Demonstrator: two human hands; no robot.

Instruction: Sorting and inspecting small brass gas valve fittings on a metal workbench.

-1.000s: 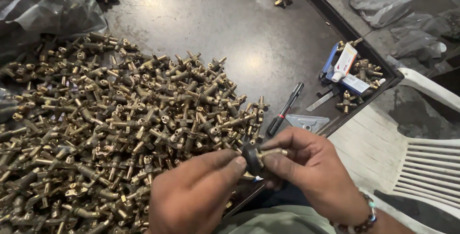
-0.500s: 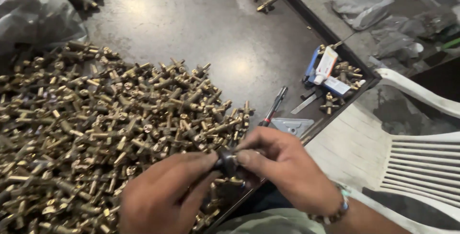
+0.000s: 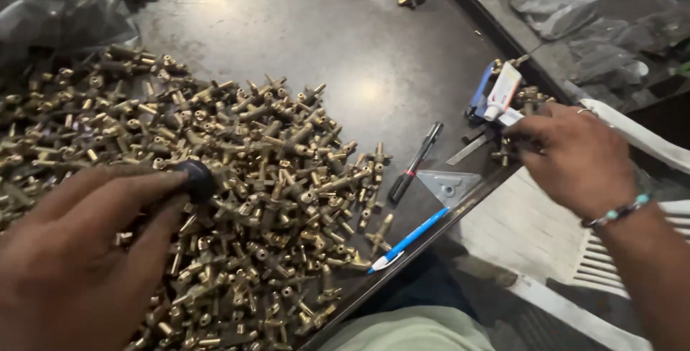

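The left hand (image 3: 79, 250) pinches a small round black rubber-like knob (image 3: 195, 180) at its fingertips, just above the heap of T-shaped brass fittings (image 3: 251, 178), which suggests a fitting is being capped. The right hand (image 3: 575, 157) reaches with loosely curled fingers toward the small cluster of brass pieces (image 3: 528, 99) by the blue-and-white tool (image 3: 496, 92), touching them; whether it pinches one cannot be told. The next move likely calls for bringing a piece to the dark, matte, dome-shaped knob.
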